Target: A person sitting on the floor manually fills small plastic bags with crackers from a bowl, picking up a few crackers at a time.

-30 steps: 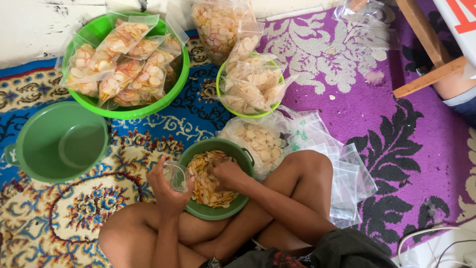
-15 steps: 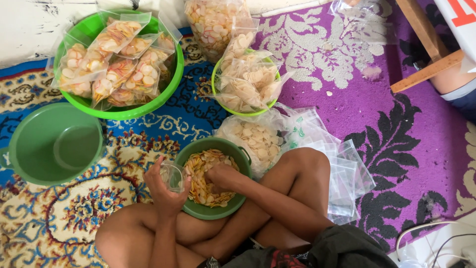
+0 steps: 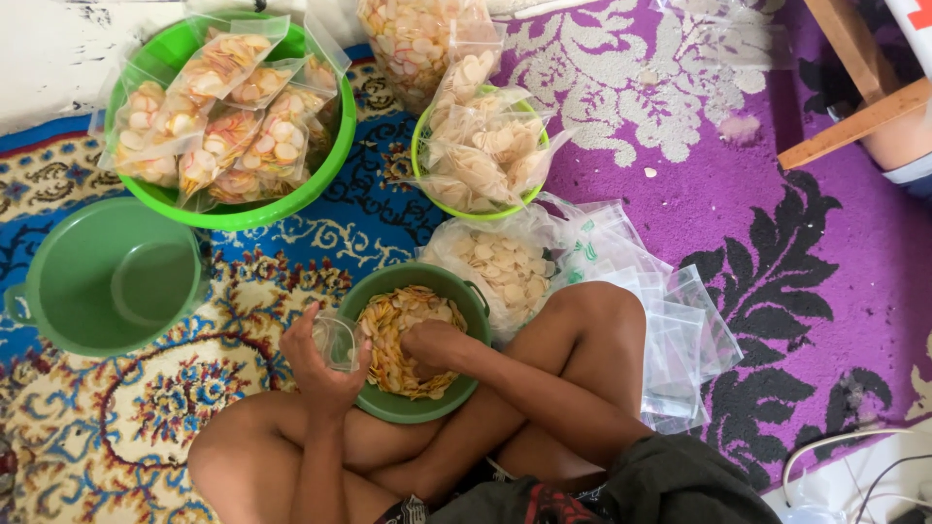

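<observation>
Your fingertips on the right hand were buried in the chips, so I honestly couldn't tell whether it was closed on any. The big bag of crackers at the top centre got cut off by the frame edge, same for the wooden stool leg at the upper right.

The dark green bowl sat lower centre, right between your crossed legs, with your right hand dug into it and your left hand at its left rim. The raw chips in it looked thin, pale yellow and orange. Your left hand was wrapped around a small clear bag, mouth up, looking pretty much empty, just beside the bowl's rim.
</observation>
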